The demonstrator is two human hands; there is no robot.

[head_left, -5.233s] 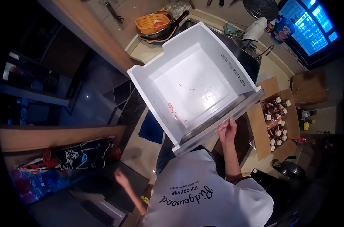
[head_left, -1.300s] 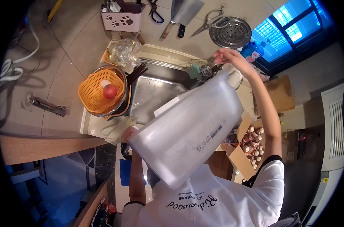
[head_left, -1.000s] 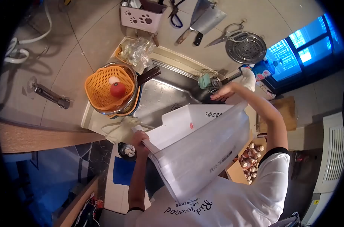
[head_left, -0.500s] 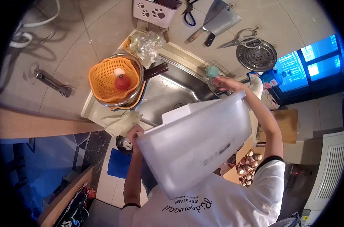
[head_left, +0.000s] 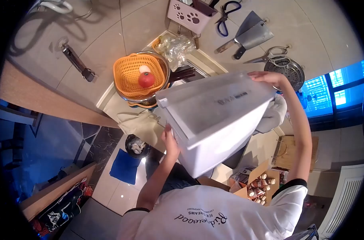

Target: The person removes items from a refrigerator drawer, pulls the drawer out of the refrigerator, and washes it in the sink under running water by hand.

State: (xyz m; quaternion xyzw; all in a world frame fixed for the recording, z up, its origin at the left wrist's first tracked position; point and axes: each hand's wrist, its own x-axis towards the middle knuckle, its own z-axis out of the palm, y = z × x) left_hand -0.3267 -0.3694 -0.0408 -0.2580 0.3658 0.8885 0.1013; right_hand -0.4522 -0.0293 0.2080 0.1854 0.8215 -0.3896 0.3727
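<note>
A large white plastic drawer (head_left: 230,114) with a frosted panel is held tilted over the sink (head_left: 200,70), hiding most of the basin. My left hand (head_left: 170,144) grips its left side near the lower corner, with the fingers partly hidden. At the far right corner, my right hand (head_left: 266,78) is closed over the edge of the drawer. Left of the sink, an orange plastic basket (head_left: 124,76) rests in a metal bowl (head_left: 164,64). A red tomato (head_left: 146,80) and a pale egg-like item (head_left: 144,69) lie in the basket.
Cleavers (head_left: 252,36), scissors (head_left: 270,55) and a steel strainer (head_left: 290,74) hang on the wall. A clear plastic bag (head_left: 176,48) sits behind the bowl. By my right arm is a carton of bottles (head_left: 262,186); a black bin (head_left: 137,146) stands left of my body.
The drawer has turned, its frosted panel now facing up. My right hand has left the tap area and closed on the drawer's far corner. The view has shifted.
</note>
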